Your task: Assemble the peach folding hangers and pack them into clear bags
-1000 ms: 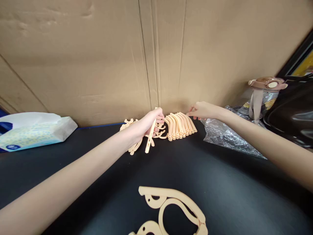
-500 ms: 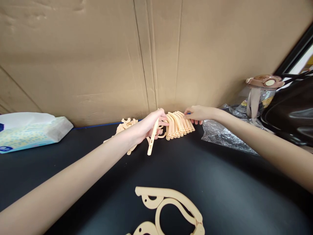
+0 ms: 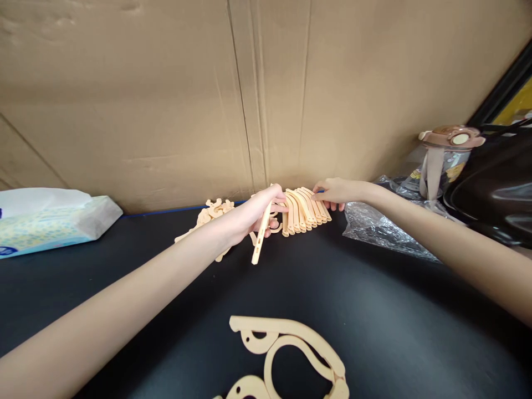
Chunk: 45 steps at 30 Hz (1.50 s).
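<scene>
My left hand [image 3: 261, 211] is closed on a cream plastic folding-hanger arm [image 3: 261, 235], a slim bar with slots that slants downward. Its fingertips reach the left end of a row of similar curved hanger arms [image 3: 301, 213] standing side by side against the cardboard. At the row's right end, my right hand [image 3: 332, 193] has bent fingers on the last pieces; some fingertips are hidden. Behind my left wrist lies a pile of smaller hook-shaped cream parts [image 3: 214, 209]. Nearest to me, a folding hanger [image 3: 305, 331] with folded arms lies flat, cut off by the lower frame edge.
A tissue pack [image 3: 54, 221] lies at the left. On the right are crumpled clear plastic wrap [image 3: 374, 230], a drink bottle with a brown lid [image 3: 451, 138] and a glossy dark object [image 3: 499, 183]. A tall cardboard sheet [image 3: 166, 111] stands behind the black tabletop [image 3: 187, 332].
Almost nothing differs. Both hands stay at the row of hanger arms, and the left still has its hanger arm; the view has shifted slightly.
</scene>
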Motion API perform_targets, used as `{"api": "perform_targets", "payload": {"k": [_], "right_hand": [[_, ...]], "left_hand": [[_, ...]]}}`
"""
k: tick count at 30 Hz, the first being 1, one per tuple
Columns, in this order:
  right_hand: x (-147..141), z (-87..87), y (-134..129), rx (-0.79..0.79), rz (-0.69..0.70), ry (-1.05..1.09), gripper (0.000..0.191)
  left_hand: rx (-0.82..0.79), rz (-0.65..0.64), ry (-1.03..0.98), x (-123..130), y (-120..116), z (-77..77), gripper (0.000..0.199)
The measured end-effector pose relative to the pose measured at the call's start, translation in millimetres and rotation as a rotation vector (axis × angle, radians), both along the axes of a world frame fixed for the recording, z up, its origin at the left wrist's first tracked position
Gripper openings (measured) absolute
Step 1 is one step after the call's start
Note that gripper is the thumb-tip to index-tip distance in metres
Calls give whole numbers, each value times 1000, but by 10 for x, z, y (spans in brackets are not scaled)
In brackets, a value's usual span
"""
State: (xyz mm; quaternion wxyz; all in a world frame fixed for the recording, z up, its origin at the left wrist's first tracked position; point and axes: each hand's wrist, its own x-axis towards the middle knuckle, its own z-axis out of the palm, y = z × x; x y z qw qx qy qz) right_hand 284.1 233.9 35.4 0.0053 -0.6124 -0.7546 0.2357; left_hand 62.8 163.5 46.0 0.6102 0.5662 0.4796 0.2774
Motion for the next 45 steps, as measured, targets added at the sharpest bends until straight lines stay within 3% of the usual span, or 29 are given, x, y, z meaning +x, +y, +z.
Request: {"api": "perform_targets", "payload": {"k": [14,23,31,40,45], "right_hand": [[-18,4,-13,18,-6,-40,34],[56,155,-81,-124,61,-19,51],[43,140,-81,-167,56,22,58],[43,180,-85,-124,24,-52,50],[33,180,-98,-176,49,34,49]], "left_hand": [[28,7,37,-5,-14,-10,32],[20,10,148,-41,-17,-28,39],[32,-2,153,-41,-9,-41,38],[12,-2,171,-16,-37,-7,39],[15,-19,168,-24,-20,-35,40]]}}
